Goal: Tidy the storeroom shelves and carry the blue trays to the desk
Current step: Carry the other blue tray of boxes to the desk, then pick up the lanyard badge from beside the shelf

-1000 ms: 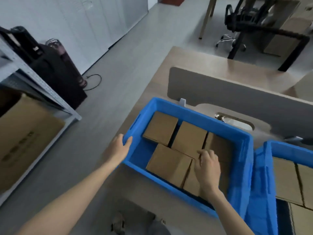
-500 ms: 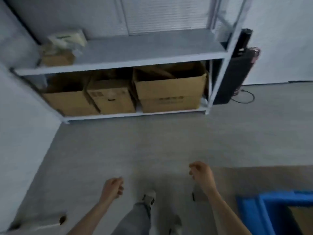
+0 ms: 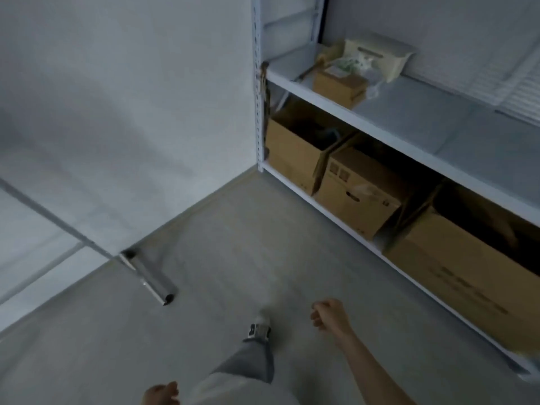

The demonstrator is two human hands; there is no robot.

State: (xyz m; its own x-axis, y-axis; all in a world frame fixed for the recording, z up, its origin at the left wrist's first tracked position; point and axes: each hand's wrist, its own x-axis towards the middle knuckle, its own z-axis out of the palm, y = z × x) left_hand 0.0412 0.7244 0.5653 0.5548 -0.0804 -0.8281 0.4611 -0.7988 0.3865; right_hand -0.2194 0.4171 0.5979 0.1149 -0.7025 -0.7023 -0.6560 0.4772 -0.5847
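Observation:
A white metal shelf unit point(image 3: 403, 133) stands along the right side. Its upper shelf holds a small cardboard box point(image 3: 340, 87), a plastic-wrapped item and a cream-coloured case point(image 3: 377, 58). Three large cardboard boxes sit on the bottom shelf: one at the left point(image 3: 292, 153), one in the middle point(image 3: 355, 197), one at the right point(image 3: 467, 276). My right hand point(image 3: 328, 315) hangs over the floor with fingers curled and nothing in it. My left hand point(image 3: 160, 394) shows only partly at the bottom edge, fingers curled, empty. No blue tray is in view.
Grey floor stretches ahead of my leg and shoe point(image 3: 260, 328). A white wall fills the left, meeting the shelf post at the corner. A metal tube foot point(image 3: 152, 283) of a frame lies on the floor at the left.
My hands let go of the blue tray on the desk. The view swung left from the desk to the shelf corner, and both hands dropped lower, curled and empty.

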